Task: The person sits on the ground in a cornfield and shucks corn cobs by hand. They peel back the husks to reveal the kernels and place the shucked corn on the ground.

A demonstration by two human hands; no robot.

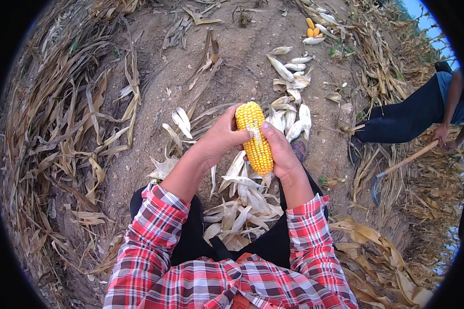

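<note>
Both hands grip one husked ear of yellow corn [260, 152], held tilted over my lap. My left hand [225, 136] is on its left side, thumb pressed near a pale strip where kernels are gone. Along the right side lies my right hand [281, 151], its thumb also by that bare strip. The far fingers of both hands are mostly hidden behind the ear. Below it, between my legs, is a heap of pale corn husks [243, 216]. Beyond my right hand lie several ears still in their husks [294, 112].
A few bare yellow ears [312, 31] lie farther off at upper right. Dry corn stalks [69, 116] cover the ground at left. A cut stalk stub [214, 46] stands ahead. At right, a person [410, 112] holds a sickle [400, 164] with a long wooden handle.
</note>
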